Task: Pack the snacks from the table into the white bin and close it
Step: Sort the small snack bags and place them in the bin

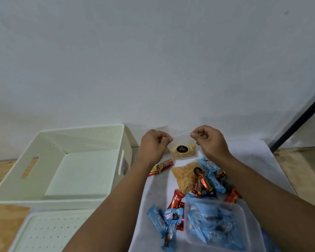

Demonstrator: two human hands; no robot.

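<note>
- Nearest the camera, the perforated lid [49,231] lies flat on the table at the left, off the bin, and a clear tub [216,224] of blue wrappers sits at the right.
- Just beyond, loose blue and red snack bars [173,213] lie scattered on the white cloth [253,157], next to a bag of yellow sticks [185,176].
- The white bin [65,160] stands open at the left, and no snacks are visible inside.
- Farthest out, the left hand [154,142] and right hand [210,140] each pinch a top corner of a clear pouch [184,151], holding it upright above the cloth.
- That pouch looks light, thin and slippery, with crumbly pieces settled at the bottom, so a hold on the sealed top edge seems safest, without squeezing the contents.
</note>
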